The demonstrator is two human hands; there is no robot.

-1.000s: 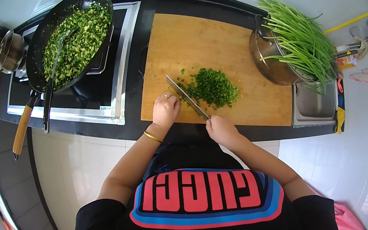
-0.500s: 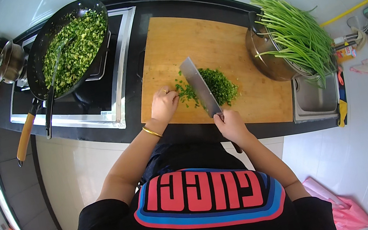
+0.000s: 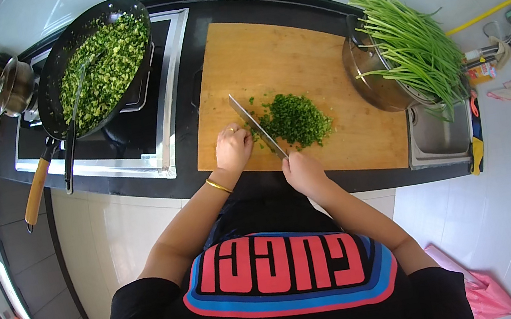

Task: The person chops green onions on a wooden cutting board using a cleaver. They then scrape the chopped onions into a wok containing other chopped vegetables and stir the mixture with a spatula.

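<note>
My right hand [image 3: 303, 172] is wrapped round the handle of a cleaver [image 3: 256, 125]. Its blade stands nearly edge-on over the wooden cutting board [image 3: 263, 43], along the left side of a pile of finely chopped green chives [image 3: 296, 120]. Just left of the blade, my left hand [image 3: 235, 147] rests on the board with its fingers curled in. A few green bits show between those fingers and the blade; what the fingers hold, if anything, is hidden.
To the right, long uncut chives [image 3: 409, 46] lie across a steel pot [image 3: 367, 76], beside a small sink [image 3: 440, 132]. On the stove at left sits a wok [image 3: 50, 102] of chopped greens with a spatula [image 3: 76, 108] in it; its wooden handle [image 3: 37, 189] juts past the counter.
The cleaver has moved left, close to my left hand, and its blade has turned from showing its broad side to nearly edge-on. My left hand has shifted only slightly.
</note>
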